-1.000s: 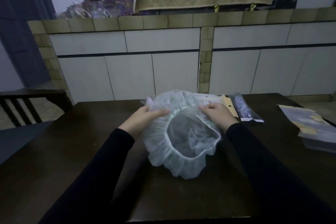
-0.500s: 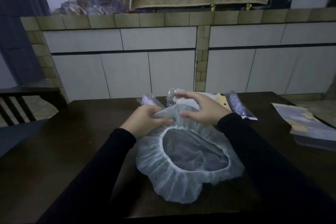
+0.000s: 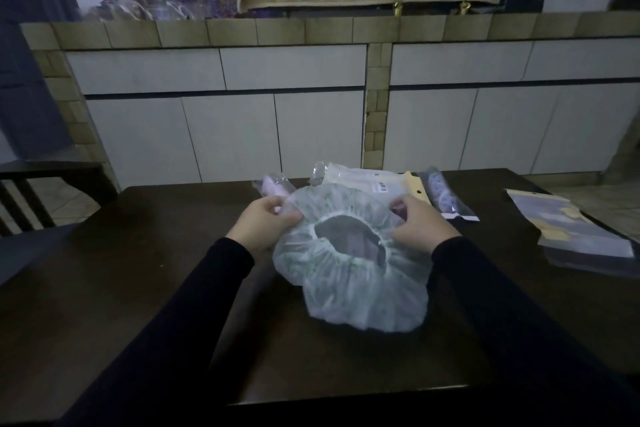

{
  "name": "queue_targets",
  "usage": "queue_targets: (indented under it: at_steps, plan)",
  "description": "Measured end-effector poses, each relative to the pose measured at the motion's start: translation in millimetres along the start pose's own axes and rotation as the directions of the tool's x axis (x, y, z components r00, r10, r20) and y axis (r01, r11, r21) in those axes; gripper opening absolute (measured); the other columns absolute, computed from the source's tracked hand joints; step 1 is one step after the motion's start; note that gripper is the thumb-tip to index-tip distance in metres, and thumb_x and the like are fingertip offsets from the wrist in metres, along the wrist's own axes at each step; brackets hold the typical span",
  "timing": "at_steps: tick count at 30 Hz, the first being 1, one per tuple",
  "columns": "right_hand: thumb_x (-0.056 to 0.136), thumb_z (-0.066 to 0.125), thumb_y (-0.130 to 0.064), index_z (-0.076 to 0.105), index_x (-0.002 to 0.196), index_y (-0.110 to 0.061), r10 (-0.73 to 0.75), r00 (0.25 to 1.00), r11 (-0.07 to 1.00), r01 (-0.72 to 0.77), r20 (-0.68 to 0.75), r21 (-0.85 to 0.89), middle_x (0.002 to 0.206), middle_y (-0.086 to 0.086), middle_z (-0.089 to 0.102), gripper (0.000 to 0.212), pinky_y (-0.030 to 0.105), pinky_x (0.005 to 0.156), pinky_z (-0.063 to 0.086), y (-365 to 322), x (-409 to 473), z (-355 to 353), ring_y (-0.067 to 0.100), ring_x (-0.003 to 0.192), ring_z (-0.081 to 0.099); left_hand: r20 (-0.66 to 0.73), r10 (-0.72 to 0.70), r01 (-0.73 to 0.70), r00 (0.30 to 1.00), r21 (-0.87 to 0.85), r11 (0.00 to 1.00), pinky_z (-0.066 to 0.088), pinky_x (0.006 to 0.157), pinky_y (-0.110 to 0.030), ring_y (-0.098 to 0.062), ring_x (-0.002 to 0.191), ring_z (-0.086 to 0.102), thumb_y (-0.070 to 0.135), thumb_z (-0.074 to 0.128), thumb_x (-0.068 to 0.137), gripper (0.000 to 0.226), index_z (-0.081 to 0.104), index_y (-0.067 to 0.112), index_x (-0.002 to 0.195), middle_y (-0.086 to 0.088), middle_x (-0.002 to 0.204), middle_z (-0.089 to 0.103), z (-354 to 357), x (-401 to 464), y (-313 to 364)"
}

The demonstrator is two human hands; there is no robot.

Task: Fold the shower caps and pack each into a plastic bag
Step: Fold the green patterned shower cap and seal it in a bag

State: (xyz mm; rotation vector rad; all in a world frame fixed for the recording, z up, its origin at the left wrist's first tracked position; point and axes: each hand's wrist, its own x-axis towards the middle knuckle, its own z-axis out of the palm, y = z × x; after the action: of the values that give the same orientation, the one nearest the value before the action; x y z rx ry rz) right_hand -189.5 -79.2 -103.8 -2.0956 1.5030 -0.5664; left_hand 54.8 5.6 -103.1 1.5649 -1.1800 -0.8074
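On dark table (image 3: 145, 288) | tiled counter (image 3: 311, 33) behind | left hand (image 3: 266, 224), right hand (image 3: 420, 227) pinch shower cap (image 3: 349, 281)

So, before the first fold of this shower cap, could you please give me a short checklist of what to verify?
1. Left hand holds the cap's left edge: ok, fingers curled on the film.
2. Right hand holds the opposite edge: ok, a matching grip.
3. Shower cap spread open, elastic opening facing up: ok, though the near part sags toward the table.
4. Cap folded yet: not ok, no fold made.
5. Bare table in front of the cap to fold on: ok.
6. An empty plastic bag ready: cannot tell; the packets behind the cap and the stack at right are too dim to judge.
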Motion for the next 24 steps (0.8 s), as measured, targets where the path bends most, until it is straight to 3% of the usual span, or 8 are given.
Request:
queue_targets:
  at_steps: [4,7,10,13,16,19,22,24]
  plan:
    - [0.081,0.059,-0.02,0.039,0.139,-0.037,-0.485,0.873,0.874,0.485,-0.045,0.005,0.148,-0.005,0.033,0.063,0.036,0.113,0.024,-29,-7,-14,0.013,0.137,0.028,0.044,0.344,-0.347,0.938,0.132,0.929,0.053,0.077,-0.032,-0.017,0.087,0.066,0.017,0.074,0.082,0.017,0.072,0.033,0.086,0.01,0.082,0.072,9,-1,12]
    - [0.087,0.063,-0.041,0.051,0.133,-0.029,-0.582,0.813,0.811,0.58,-0.002,-0.082,0.138,-0.007,0.05,0.049,0.027,0.106,0.032,-57,-10,-16,0.009,0.127,0.043,0.128,0.421,-0.435,0.898,0.103,0.895,0.051,0.079,-0.032,-0.018,0.09,0.067,0.027,0.077,0.08,0.015,0.073,0.034,0.093,0.006,0.087,0.073,7,-5,17]
    - [0.088,0.06,-0.048,0.061,0.12,-0.019,-0.449,0.885,0.88,0.415,-0.122,-0.232,0.118,0.0,0.065,0.043,0.031,0.09,0.045,-66,-3,-9,0.02,0.109,0.058,0.023,0.34,-0.337,0.94,0.211,0.918,0.046,0.062,-0.019,-0.001,0.07,0.063,0.047,0.075,0.076,0.029,0.068,0.031,0.101,0.004,0.088,0.07,5,-10,21]
    - [0.091,0.053,-0.045,0.063,0.111,-0.014,-0.279,0.903,0.954,0.221,-0.325,-0.204,0.106,0.005,0.067,0.038,0.031,0.079,0.046,-53,3,-4,0.025,0.098,0.06,0.053,0.073,-0.085,0.996,0.305,0.949,0.043,0.06,-0.022,-0.009,0.083,0.066,0.071,0.067,0.069,0.061,0.068,0.021,0.104,-0.003,0.095,0.07,-1,-14,24]
    - [0.092,0.051,-0.039,0.063,0.103,-0.005,-0.133,0.902,0.991,0.125,-0.41,-0.047,0.093,0.009,0.066,0.037,0.035,0.076,0.048,-36,4,0,0.029,0.091,0.06,0.152,-0.108,0.05,0.982,0.343,0.938,0.037,0.051,-0.024,-0.013,0.051,0.054,0.053,0.071,0.078,0.037,0.066,0.016,0.073,0.001,0.06,0.061,2,-12,16]
    - [0.094,0.047,-0.039,0.063,0.103,-0.013,-0.056,0.907,0.998,0.054,-0.416,-0.017,0.095,0.006,0.065,0.032,0.033,0.077,0.043,-19,0,3,0.027,0.095,0.06,0.036,-0.046,0.03,0.998,0.345,0.938,0.039,0.051,-0.022,-0.012,0.052,0.051,0.035,0.066,0.088,0.028,0.065,0.008,0.079,-0.001,0.064,0.061,7,-5,7]
    - [0.095,0.044,-0.034,0.059,0.093,-0.016,-0.003,0.92,0.991,-0.048,-0.391,-0.123,0.092,0.006,0.061,0.024,0.032,0.072,0.037,-5,-4,10,0.029,0.095,0.058,-0.166,0.173,-0.089,0.971,0.422,0.902,0.035,0.053,-0.016,-0.003,0.06,0.051,0.035,0.071,0.084,0.026,0.058,0.02,0.067,0.002,0.074,0.062,9,-5,8]
    - [0.09,0.049,-0.022,0.058,0.102,-0.019,-0.029,0.951,0.991,-0.013,-0.308,-0.134,0.104,0.005,0.061,0.015,0.034,0.078,0.041,-4,-5,12,0.027,0.102,0.056,-0.118,0.305,-0.211,0.945,0.491,0.845,0.034,0.052,-0.014,0.001,0.059,0.05,0.038,0.074,0.081,0.028,0.055,0.026,0.065,0.009,0.069,0.059,12,-8,11]
